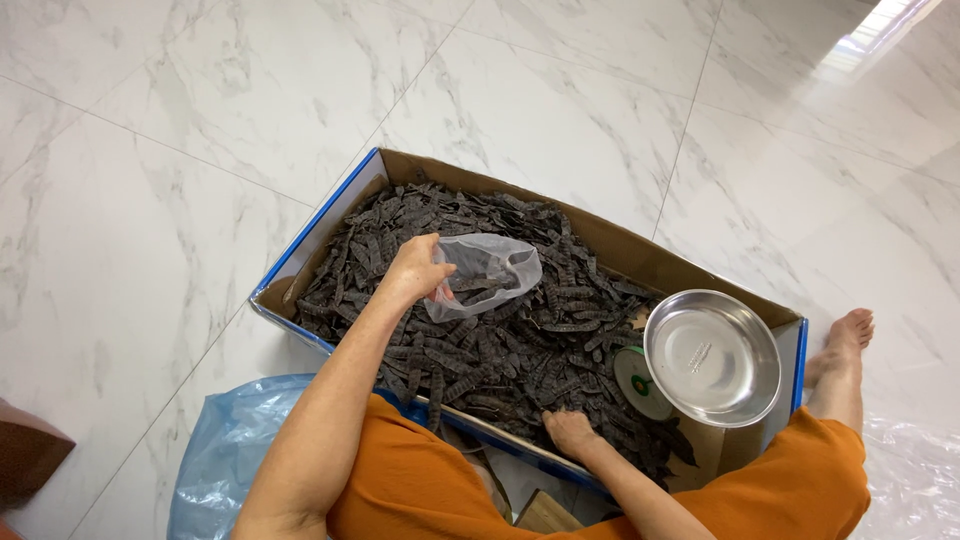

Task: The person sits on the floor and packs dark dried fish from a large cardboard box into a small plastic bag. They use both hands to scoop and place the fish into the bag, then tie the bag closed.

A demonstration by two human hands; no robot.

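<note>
Dark dried seed pods [500, 330] fill the brown cardboard box [690, 275] on the marble floor. Left hand [418, 268] pinches open a clear plastic bag [490, 272] already holding some pods; right hand [568, 432] lies on the pile, fingers curled, gathering. Judged step: bagging; the next handful needs the bag mouth held wide.

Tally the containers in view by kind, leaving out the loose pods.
Cardboard box: 1
Clear plastic bag, held by the left hand: 1
Steel bowl: 1
Blue plastic bag on the floor: 1
Total: 4
</note>
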